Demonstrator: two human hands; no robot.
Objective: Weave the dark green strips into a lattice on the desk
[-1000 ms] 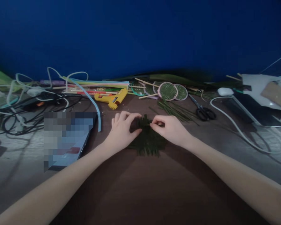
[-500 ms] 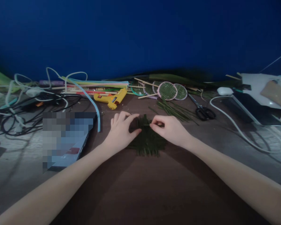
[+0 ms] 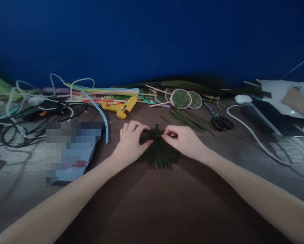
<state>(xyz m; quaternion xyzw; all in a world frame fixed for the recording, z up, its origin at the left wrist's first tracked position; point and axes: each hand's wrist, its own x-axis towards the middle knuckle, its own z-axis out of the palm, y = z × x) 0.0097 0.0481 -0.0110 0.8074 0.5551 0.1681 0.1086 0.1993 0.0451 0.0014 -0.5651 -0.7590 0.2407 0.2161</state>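
Observation:
A small mat of woven dark green leaf strips (image 3: 160, 154) lies on the brown tabletop between my hands, its strip ends loose along the front edge. My left hand (image 3: 131, 140) is at its left side, thumb and index finger apart, with the fingertips at the mat's upper left. At the upper right, my right hand (image 3: 183, 139) is closed, thumb and index finger pinching the end of a leaf strip (image 3: 157, 136) that crosses the mat. Behind the right hand lies a bundle of loose leaf strips (image 3: 190, 120).
Behind are a yellow glue gun (image 3: 121, 107), round woven fans (image 3: 181, 98) with stick handles and black-handled scissors (image 3: 221, 122). On the left lie a tablet-like screen (image 3: 77, 162), a light blue strip (image 3: 105, 122) and tangled cables (image 3: 8, 127). A phone (image 3: 274, 117) with a white cable lies right.
Almost nothing differs. My left index fingertip has dropped very slightly, and the mat's front strip ends have shifted a touch; the right hand keeps its pinch.

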